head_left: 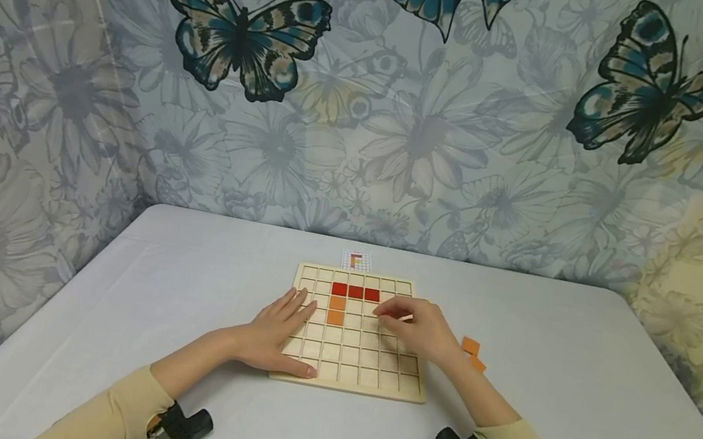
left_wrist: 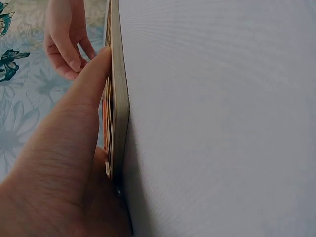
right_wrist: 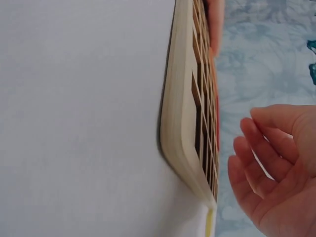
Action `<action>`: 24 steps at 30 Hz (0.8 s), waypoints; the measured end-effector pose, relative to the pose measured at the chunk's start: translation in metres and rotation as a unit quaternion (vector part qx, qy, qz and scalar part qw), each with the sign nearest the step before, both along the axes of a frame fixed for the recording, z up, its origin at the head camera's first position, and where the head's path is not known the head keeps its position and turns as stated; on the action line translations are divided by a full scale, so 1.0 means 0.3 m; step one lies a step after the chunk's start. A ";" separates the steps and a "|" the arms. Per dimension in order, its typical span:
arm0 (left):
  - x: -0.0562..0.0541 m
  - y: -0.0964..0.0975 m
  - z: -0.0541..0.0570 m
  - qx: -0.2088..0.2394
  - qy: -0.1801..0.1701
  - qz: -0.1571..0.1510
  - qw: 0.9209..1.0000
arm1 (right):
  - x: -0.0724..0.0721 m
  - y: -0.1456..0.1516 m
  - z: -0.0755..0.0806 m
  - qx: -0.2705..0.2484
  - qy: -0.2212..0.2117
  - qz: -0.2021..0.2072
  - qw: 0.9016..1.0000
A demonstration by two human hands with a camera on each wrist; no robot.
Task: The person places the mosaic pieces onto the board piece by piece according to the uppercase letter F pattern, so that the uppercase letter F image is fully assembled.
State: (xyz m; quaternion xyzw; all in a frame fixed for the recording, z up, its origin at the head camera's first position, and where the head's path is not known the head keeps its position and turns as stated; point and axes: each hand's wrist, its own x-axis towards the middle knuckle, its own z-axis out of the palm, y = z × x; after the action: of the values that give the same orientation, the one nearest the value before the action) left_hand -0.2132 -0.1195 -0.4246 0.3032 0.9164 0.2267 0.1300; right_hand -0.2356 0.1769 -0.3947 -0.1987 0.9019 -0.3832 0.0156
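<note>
A wooden grid board point(head_left: 369, 378) lies on the white table. Three red tiles point(head_left: 356, 292) sit side by side in one row near its far side. Two orange tiles point(head_left: 336, 310) form a column below the leftmost red one. My left hand point(head_left: 278, 332) rests with spread fingers on the board's left part, thumb point(left_wrist: 94, 74) along the near edge. Over the board's right half, just beside the last red tile, hovers my right hand point(head_left: 420, 327). Its fingers point(right_wrist: 256, 148) are loosely bent, thumb and index tips close together, with no tile visible between them.
Loose orange tiles point(head_left: 470, 346) lie on the table right of the board, partly behind the right wrist. A small printed pattern card point(head_left: 356, 261) is at the board's far edge. Butterfly-patterned cloth point(head_left: 422, 138) hangs behind the white table point(head_left: 209, 265).
</note>
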 end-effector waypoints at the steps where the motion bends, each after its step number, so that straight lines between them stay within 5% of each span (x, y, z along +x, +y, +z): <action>1: 0.000 -0.001 0.000 0.000 0.000 0.000 1.000 | 0.002 0.013 0.002 0.001 -0.003 -0.008 1.000; 24: -0.003 -0.002 -0.003 -0.004 -0.005 0.001 1.000 | 0.048 0.232 0.004 0.040 -0.008 -0.067 0.997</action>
State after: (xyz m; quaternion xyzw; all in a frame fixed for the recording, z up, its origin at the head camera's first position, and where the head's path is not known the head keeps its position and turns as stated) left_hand -0.2141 -0.1201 -0.4256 0.3010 0.9169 0.2243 0.1354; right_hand -0.2214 0.2466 -0.3935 -0.1339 0.9276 -0.3487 0.0051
